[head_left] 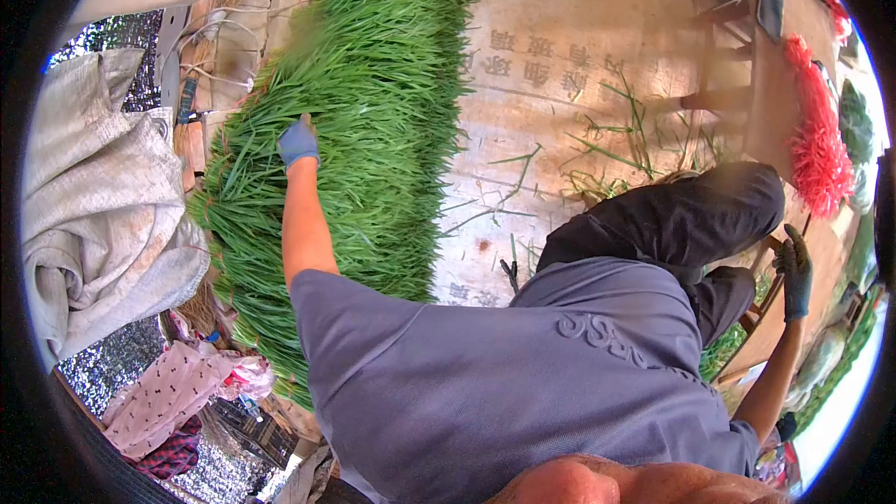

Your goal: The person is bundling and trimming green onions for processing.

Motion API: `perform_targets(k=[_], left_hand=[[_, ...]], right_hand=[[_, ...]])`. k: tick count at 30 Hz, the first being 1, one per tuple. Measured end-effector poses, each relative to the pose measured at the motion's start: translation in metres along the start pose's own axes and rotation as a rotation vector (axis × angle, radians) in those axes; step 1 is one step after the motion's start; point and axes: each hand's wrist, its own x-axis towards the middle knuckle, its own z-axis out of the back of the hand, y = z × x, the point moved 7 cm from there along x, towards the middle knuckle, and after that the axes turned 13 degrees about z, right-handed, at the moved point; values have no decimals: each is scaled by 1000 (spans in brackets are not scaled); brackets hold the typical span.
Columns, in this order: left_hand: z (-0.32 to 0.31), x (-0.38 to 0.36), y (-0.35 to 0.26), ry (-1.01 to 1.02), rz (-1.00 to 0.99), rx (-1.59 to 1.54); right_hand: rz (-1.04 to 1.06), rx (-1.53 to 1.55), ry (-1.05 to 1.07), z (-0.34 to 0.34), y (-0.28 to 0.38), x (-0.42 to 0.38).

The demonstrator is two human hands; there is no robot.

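A broad bed of long green leafy stalks that look like chives (392,112) lies in close rows on the left. My left hand (299,141), in a blue-grey glove, is down among the leaves near their left side. Its fingers look curled into the chives, partly hidden by them. On the far right, my right hand (795,271) wears a dark grey-green glove and holds nothing. Its fingers are stretched out and apart beside the edge of a wooden bench (770,112).
A bunch of red ties (821,145) hangs at the bench, near a dark flat device (769,7). Loose green stalks (635,131) are strewn over the printed board (537,56). Pale cloth sacking (103,196) and a pink patterned cloth (168,397) lie at the left.
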Motion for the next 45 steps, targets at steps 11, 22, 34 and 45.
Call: perform_targets(k=[11, 22, 34, 45], left_hand=[[-19, 16, 12, -122, 120, -437], [-67, 42, 5, 503, 266, -817], [-93, -249, -292, 424, -431, -1048], [91, -426, -509, 498, -1073, -523]], right_hand=[[-8, -40, 40, -4, 0, 1], [-11, 84, 39, 2, -35, -6], [52, 46, 30, 11, -44, -8], [61, 89, 2, 21, -59, -30]])
